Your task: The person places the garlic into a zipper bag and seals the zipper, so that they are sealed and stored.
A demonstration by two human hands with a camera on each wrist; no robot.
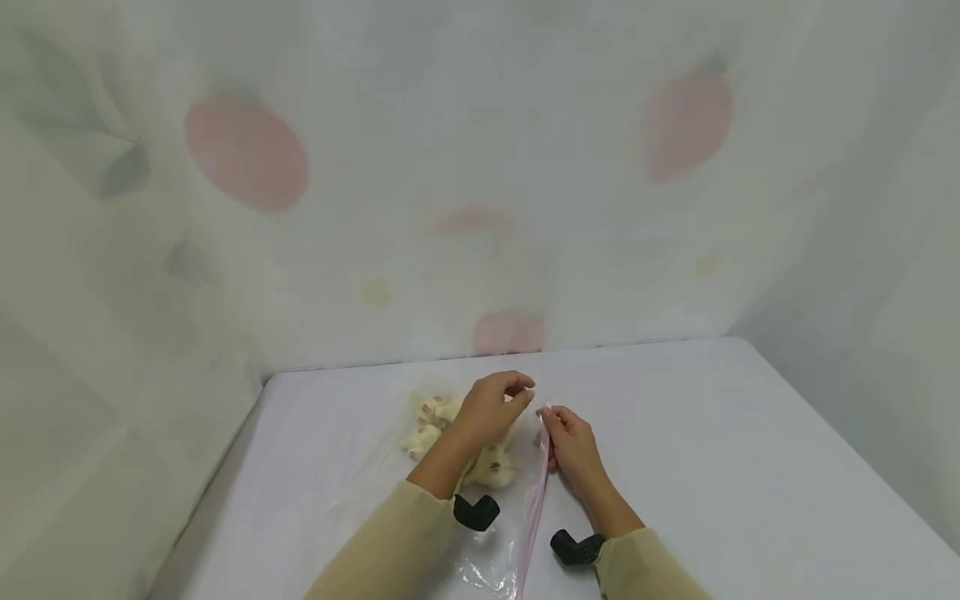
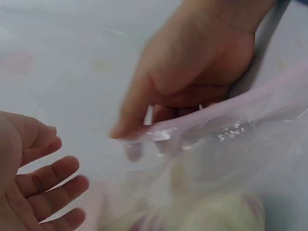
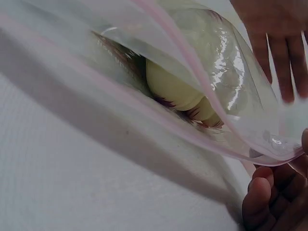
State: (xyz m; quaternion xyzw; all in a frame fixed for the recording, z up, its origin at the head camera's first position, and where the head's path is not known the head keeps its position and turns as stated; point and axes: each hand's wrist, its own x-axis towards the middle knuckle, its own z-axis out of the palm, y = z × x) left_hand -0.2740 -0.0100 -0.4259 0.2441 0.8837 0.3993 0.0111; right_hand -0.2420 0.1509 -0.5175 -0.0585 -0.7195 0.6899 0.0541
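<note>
A clear plastic zip bag (image 1: 487, 554) with a pink zip edge (image 1: 534, 512) lies on the table. Several pale yellow, rounded things (image 1: 492, 468) with purplish marks are inside it; their exact kind cannot be told. My right hand (image 1: 573, 446) pinches the far corner of the pink edge between thumb and fingers. In the right wrist view the bag's mouth (image 3: 139, 77) gapes apart along most of its length, its two pink edges meeting near that hand. My left hand (image 1: 491, 408) hovers above the bag, fingers relaxed and holding nothing, as its fingers (image 2: 57, 187) show in the left wrist view.
A white-covered table (image 1: 712, 467) extends to both sides of the bag. Pale cloth walls (image 1: 585, 267) with faded fruit prints enclose its back and sides. Black camera mounts (image 1: 477, 512) sit at both wrists, close to the sleeve cuffs.
</note>
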